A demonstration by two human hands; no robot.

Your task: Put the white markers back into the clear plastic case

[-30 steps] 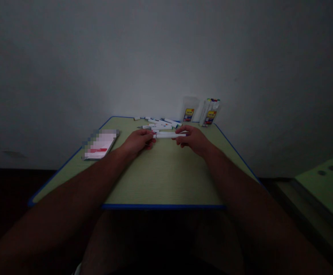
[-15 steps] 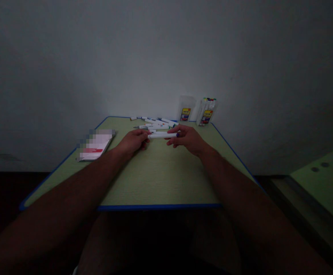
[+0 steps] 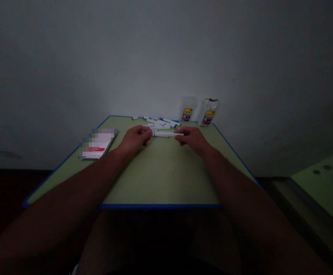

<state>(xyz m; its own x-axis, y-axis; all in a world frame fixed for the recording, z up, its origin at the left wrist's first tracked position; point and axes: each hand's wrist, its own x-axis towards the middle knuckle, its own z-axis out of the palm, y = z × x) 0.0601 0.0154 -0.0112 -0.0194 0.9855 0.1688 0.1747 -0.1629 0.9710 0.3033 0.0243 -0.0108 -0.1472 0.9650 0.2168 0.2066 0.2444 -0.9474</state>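
Observation:
A white marker (image 3: 165,134) lies level between my hands, above the far half of the table. My left hand (image 3: 136,137) is closed around its left end, fingers curled. At the right end, my right hand (image 3: 192,138) pinches it between thumb and fingers, and the marker's tip is hidden there. Just behind the held marker, several loose white markers (image 3: 168,122) with coloured ends lie in a pile. My left fingers cover part of that pile.
Against the wall stand a clear plastic case (image 3: 187,110) and a second case (image 3: 208,113) filled with markers. A white and red booklet or box (image 3: 97,147), partly blurred out, lies on the left. The table (image 3: 160,175) has a blue edge.
My right hand has shifted slightly right and its fingers have closed over the marker's right end, where a purple tip showed before. My left hand still grips the other end.

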